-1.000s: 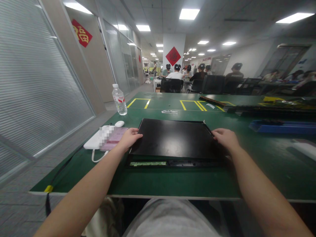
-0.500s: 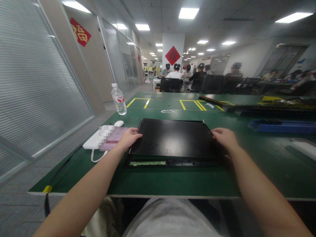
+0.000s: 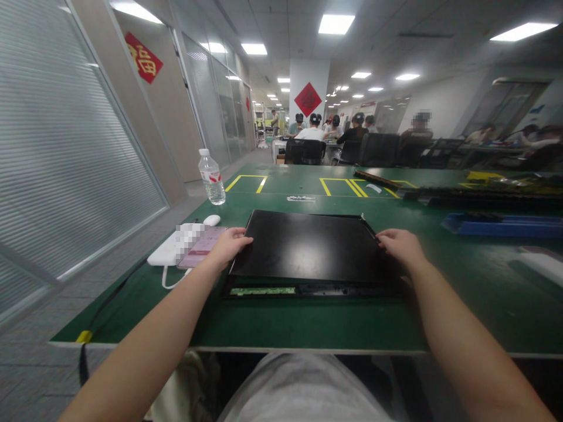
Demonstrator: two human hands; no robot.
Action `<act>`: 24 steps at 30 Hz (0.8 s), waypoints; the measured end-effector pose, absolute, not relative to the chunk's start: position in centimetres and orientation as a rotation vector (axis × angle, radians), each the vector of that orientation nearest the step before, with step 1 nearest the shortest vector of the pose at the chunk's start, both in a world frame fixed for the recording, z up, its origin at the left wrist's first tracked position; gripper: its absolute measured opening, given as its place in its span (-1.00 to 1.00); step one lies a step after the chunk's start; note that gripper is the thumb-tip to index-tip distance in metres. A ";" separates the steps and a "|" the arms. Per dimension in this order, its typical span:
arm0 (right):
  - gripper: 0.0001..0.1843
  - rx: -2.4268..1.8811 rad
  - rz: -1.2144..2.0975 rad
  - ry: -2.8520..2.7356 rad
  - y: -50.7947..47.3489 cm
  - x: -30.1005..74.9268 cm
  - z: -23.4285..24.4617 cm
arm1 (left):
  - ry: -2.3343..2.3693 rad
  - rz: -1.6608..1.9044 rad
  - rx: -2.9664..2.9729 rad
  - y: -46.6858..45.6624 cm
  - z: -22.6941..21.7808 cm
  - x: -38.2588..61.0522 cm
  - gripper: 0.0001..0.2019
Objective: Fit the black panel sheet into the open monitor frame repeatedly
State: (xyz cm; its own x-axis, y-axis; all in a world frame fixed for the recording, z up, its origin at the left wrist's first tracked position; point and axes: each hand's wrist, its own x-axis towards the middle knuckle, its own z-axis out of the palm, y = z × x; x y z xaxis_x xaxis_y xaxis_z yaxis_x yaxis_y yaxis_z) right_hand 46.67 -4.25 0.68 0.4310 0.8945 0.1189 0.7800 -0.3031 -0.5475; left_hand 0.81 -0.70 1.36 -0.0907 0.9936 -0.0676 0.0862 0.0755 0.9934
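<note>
A glossy black screen panel [image 3: 308,243] lies slightly askew over a black frame [image 3: 338,291] on the green table. Along the near side of the frame a strip of green circuit board [image 3: 263,291] shows. My left hand [image 3: 231,243] pinches the panel's left edge, thumb on top. At the opposite side my right hand [image 3: 398,243] has its fingers closed on the right edge, where panel and frame lie close together; its fingertips are partly hidden. A thin rim of the frame shows past the panel's far right corner.
Left of the panel lie a phone [image 3: 202,246], a white power bank [image 3: 169,252] with a cable and a white mouse [image 3: 212,220]. A water bottle [image 3: 212,180] stands behind them. At right are a blue tray [image 3: 501,225] and long black strips [image 3: 484,196]. People sit farther back.
</note>
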 end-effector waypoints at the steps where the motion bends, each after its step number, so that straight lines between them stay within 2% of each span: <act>1: -0.67 -2.158 0.293 -1.404 -4.2 46.7 0.7 | 1.352 1.161 1.143 -0.7 1.4 0.8 -0.57; 11: -0.67 -2.165 0.322 -1.394 -4.2 46.6 0.8 | 1.280 1.138 0.966 -1.1 2.0 1.1 -0.56; 16: -0.68 -2.180 0.325 -1.391 -4.2 46.7 0.8 | 1.305 1.184 0.927 -0.7 1.6 0.9 -0.47; 21: -0.67 -2.168 0.331 -1.388 -4.3 46.7 0.8 | 1.227 1.149 0.963 -0.6 1.3 0.7 -0.56; 24: -0.66 -2.162 0.340 -1.384 -4.3 46.6 0.9 | 1.263 1.181 1.030 -0.5 1.1 0.6 -0.53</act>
